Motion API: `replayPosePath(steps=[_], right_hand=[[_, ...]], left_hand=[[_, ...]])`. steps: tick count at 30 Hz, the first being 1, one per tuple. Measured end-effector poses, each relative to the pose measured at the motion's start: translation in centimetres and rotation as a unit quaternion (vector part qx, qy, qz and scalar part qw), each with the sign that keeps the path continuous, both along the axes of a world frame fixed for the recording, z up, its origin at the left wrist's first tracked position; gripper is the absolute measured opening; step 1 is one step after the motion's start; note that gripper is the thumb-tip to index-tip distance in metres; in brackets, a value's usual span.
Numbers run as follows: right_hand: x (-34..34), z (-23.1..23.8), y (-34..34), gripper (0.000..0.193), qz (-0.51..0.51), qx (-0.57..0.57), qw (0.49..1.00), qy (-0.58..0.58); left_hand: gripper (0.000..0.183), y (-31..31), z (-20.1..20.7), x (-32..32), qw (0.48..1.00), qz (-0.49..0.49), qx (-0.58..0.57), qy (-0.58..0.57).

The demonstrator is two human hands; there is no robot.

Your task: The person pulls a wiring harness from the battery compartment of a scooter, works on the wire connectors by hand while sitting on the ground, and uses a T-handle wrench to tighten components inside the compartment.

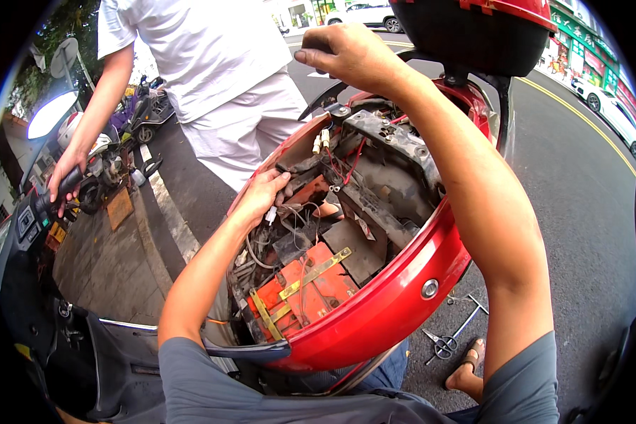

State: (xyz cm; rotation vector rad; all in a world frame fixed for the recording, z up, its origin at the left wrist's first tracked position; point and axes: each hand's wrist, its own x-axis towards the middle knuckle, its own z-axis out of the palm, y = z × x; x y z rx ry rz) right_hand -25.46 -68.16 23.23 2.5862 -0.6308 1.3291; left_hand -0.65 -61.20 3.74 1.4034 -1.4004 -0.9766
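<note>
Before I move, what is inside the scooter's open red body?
Red batteries with yellow strips across them, and a white connector by the left hand. Whatever lies beneath the batteries is covered.

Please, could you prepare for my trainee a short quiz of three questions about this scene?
1. Which of the wearer's own two hands is raised above the red scooter body?
2. True or false: the scissors lie on the red batteries.
3. Fill in: just below the left hand is a connector of ____ colour.

Key: 1. The right hand. 2. False; they lie on the ground. 3. White.
</note>
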Motion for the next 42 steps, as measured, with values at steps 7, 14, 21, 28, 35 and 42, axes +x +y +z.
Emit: replayPosePath(steps=[7,14,21,28,35,42], right_hand=[[-0.2,0.9,0.4,0.032,0.061,-0.028,0.993,-0.092],[-11.7,-3.8,12.6,0.02,0.049,-0.094,0.976,-0.188],[-32.4,-26.7,11.6,0.025,-0.191,0.208,0.842,-0.46],[-38.3,-67.2,22.7,0.038,-0.566,0.621,0.522,-0.146],[-33.6,-77.4,29.8,0.07,-0.409,0.516,0.751,0.055],[-32.3,-77.5,30.1,0.086,-0.516,0.587,0.583,0.222]], left_hand=[[0.014,-0.5,-0.3,0.7,0.997,-0.067,0.002,0.041],[0.026,-1.2,-1.1,0.1,0.998,0.029,-0.043,-0.035],[0.05,-2.1,-1.9,6.2,0.998,0.044,0.004,-0.042],[0.041,-1.9,-1.7,4.8,0.996,-0.072,0.014,0.054],[0.059,-2.0,0.3,0.5,0.999,-0.024,0.045,-0.02],[0.038,-1.5,-0.7,0.6,0.974,-0.112,0.063,0.185]])
